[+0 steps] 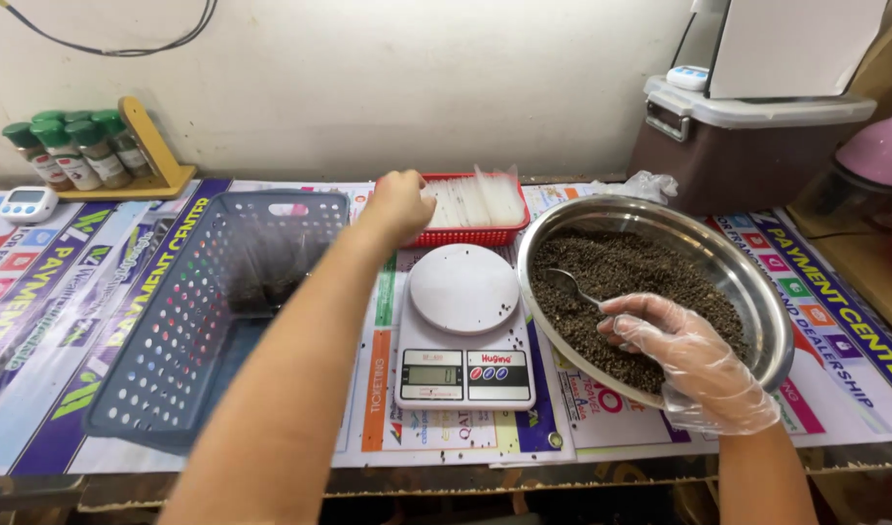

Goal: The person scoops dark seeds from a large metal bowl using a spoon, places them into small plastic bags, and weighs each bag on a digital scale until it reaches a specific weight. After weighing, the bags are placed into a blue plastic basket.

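Note:
My left hand (399, 204) reaches forward to a red tray (465, 236) of clear plastic pouches (475, 201); its fingers are curled at the pouches' left end, and whether they grip one is hidden. My right hand (687, 360), in a clear plastic glove, holds a metal spoon (574, 287) over a steel bowl (757, 292) filled with dark peppercorn-like grains (621, 267). A white digital kitchen scale (463, 326) sits between the hands, its round platform bare.
A blue perforated basket (164, 350) with a few filled dark pouches (266, 272) lies at the left. Green-capped spice jars (71, 146) on a wooden rack and a small white timer (26, 204) stand far left. A brown cooler box (748, 136) stands behind the bowl.

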